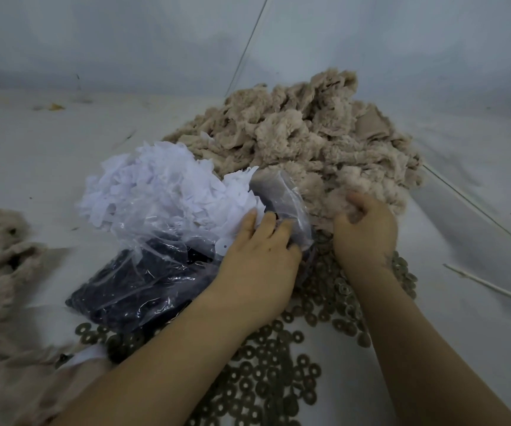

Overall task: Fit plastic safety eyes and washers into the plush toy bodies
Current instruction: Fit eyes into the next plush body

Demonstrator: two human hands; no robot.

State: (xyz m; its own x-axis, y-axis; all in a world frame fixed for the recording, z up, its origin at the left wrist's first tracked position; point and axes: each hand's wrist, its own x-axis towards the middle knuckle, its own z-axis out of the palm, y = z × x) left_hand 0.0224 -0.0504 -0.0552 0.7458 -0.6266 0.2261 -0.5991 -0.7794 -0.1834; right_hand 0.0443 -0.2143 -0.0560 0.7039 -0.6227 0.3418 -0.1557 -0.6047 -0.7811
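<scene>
Starting at the left edge, a small heap of tan plush pieces [0, 256] lies on the pale work surface [42, 167], several showing dark round spots that may be eyes already fitted, though blur keeps that uncertain. Next comes a clear plastic bag [143, 272] whose lower part is packed with small dark pieces, most likely the safety eyes, and above it a fluffy mound of white scraps [162, 186] spilling from thin film. The left hand [257, 256] rests on the bag's open mouth, fingers reaching in and lightly bent; whether they pinch an eye cannot be told. Below and between the wrists spreads a loose scatter of ring-shaped washers [279, 364], flat and hard, easy to slide but fiddly to lift singly, so a fingertip press and drag to an edge seems the surest pick. The right hand [365, 229] has its fingers curled into the near edge of the big pile of tan plush bodies [312, 142], gripping one piece of fleece. These bodies look light, limp and fluffy; they should bunch and snag on one another, so a pinch on the fabric close to the eye hole would serve best. Farther right a thin white stick [494, 287] lies on the surface. No brand, label or readable writing shows anywhere.
</scene>
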